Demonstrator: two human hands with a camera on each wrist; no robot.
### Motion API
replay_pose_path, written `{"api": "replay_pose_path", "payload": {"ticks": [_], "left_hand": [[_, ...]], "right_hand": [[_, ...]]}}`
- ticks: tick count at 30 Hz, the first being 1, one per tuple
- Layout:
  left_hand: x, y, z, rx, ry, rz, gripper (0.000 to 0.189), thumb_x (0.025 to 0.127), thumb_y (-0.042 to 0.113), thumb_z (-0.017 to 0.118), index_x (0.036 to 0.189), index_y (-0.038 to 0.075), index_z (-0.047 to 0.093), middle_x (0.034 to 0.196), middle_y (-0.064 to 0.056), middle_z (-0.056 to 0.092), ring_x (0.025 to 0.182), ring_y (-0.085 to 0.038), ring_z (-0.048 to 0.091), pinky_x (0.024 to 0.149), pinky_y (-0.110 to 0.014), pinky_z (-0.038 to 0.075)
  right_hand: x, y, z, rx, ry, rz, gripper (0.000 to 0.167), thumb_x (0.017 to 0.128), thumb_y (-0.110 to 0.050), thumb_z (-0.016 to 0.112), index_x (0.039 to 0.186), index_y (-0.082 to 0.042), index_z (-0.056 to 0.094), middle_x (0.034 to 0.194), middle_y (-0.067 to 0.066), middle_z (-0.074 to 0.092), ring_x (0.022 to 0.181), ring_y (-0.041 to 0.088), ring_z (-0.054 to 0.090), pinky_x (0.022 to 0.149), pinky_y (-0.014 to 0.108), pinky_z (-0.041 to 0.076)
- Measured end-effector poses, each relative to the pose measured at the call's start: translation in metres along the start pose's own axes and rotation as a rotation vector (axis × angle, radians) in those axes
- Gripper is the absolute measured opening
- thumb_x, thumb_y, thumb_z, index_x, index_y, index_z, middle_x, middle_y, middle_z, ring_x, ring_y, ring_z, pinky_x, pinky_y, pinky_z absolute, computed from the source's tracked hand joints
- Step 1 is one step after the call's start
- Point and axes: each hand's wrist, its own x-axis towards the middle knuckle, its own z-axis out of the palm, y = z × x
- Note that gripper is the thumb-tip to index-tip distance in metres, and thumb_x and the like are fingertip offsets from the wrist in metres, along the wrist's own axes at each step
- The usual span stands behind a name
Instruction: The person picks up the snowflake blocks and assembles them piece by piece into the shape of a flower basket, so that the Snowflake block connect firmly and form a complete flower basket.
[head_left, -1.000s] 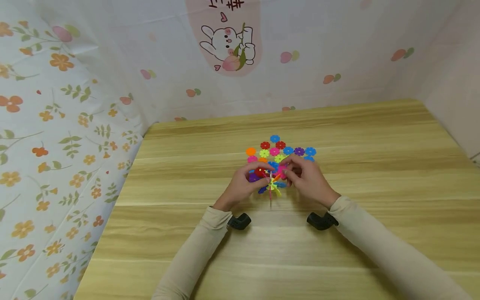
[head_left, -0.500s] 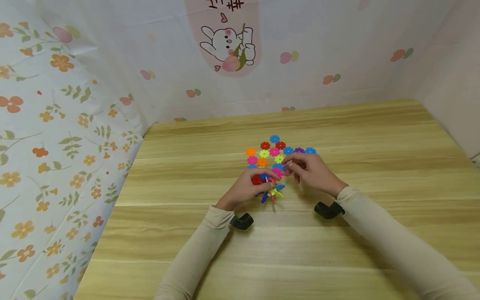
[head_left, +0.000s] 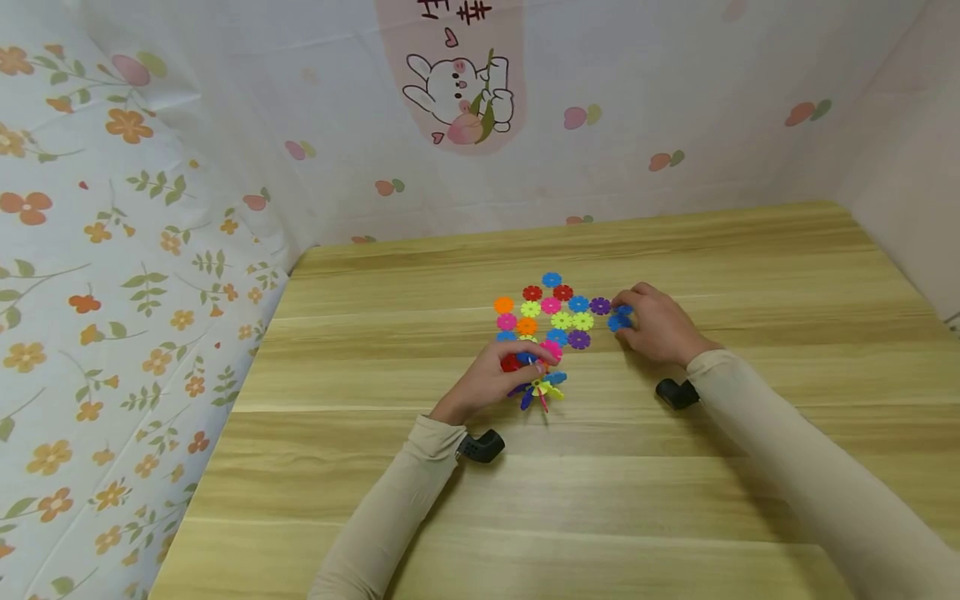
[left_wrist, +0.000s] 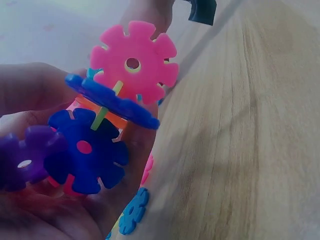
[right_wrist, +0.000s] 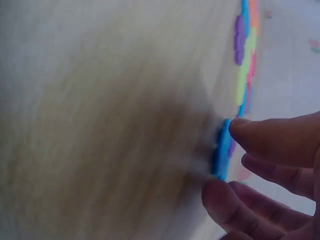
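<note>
My left hand (head_left: 491,375) holds a cluster of interlocking flower-shaped plastic discs. In the left wrist view, a pink disc (left_wrist: 142,52), a dark blue disc (left_wrist: 87,152) and a purple disc (left_wrist: 32,152) belong to it; a yellow disc (head_left: 537,385) shows in the head view. The palm and fingers hide part of the cluster. My right hand (head_left: 660,325) is down at the right end of the loose discs. Its thumb and a fingertip stand at opposite edges of blue discs (right_wrist: 222,150) lying on the table; a firm pinch cannot be made out.
Several loose flower discs lie flat in the table's middle, among them an orange disc (head_left: 503,305), a red disc (head_left: 562,292) and a purple disc (head_left: 579,339). The wooden table (head_left: 562,517) meets a patterned cloth (head_left: 645,83) behind and on the left.
My right hand has moved right, from beside the cluster to the blue discs, uncovering a purple and a yellow disc. The left hand, still holding the cluster, has lowered slightly since the first frame.
</note>
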Motion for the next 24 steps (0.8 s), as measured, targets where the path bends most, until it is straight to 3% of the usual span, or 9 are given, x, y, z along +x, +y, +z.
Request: {"api": "replay_pose_path", "payload": {"ticks": [5, 9, 11, 18, 24], "left_hand": [[0.002, -0.004, 0.002, -0.005, -0.013, -0.004, 0.026, 0.100, 0.017, 0.059, 0.117, 0.000, 0.069, 0.119, -0.019, 0.067, 0.076, -0.015, 0.052, 0.066, -0.024, 0.042], [0.002, -0.003, 0.002, -0.009, -0.010, -0.014, 0.025, 0.100, 0.016, 0.059, 0.117, 0.001, 0.069, 0.120, -0.014, 0.068, 0.084, -0.014, 0.057, 0.073, -0.026, 0.046], [0.002, -0.002, 0.001, -0.007, -0.006, -0.018, 0.025, 0.100, 0.016, 0.059, 0.117, 0.001, 0.069, 0.120, -0.011, 0.068, 0.088, -0.013, 0.059, 0.076, -0.026, 0.047], [0.004, -0.005, 0.003, -0.027, -0.004, -0.008, 0.026, 0.099, 0.018, 0.061, 0.120, 0.003, 0.068, 0.119, -0.016, 0.066, 0.074, -0.015, 0.050, 0.066, -0.024, 0.042], [0.006, -0.009, 0.005, -0.031, 0.080, -0.027, 0.027, 0.096, 0.021, 0.067, 0.121, 0.010, 0.069, 0.128, -0.002, 0.064, 0.108, -0.012, 0.056, 0.087, -0.028, 0.047]], "right_hand": [[0.002, 0.002, 0.003, -0.056, -0.020, 0.027, 0.031, 0.091, -0.012, 0.068, 0.116, 0.005, 0.066, 0.113, 0.025, 0.055, 0.098, 0.037, 0.055, 0.088, 0.054, 0.051], [0.001, 0.001, 0.001, -0.040, -0.036, 0.017, 0.027, 0.087, -0.013, 0.072, 0.106, 0.006, 0.066, 0.107, 0.022, 0.057, 0.092, 0.033, 0.055, 0.084, 0.051, 0.051], [0.001, -0.002, 0.000, -0.006, -0.055, 0.005, 0.026, 0.085, -0.011, 0.074, 0.102, 0.005, 0.063, 0.100, 0.019, 0.059, 0.087, 0.030, 0.055, 0.082, 0.048, 0.051], [-0.003, -0.011, 0.001, 0.107, -0.088, -0.019, 0.016, 0.087, -0.001, 0.071, 0.099, -0.001, 0.060, 0.087, 0.010, 0.064, 0.079, 0.023, 0.058, 0.075, 0.041, 0.052], [-0.015, -0.021, 0.008, 0.340, -0.105, -0.036, 0.008, 0.093, 0.001, 0.063, 0.101, 0.000, 0.063, 0.087, 0.010, 0.066, 0.071, 0.019, 0.063, 0.065, 0.031, 0.054]]}}
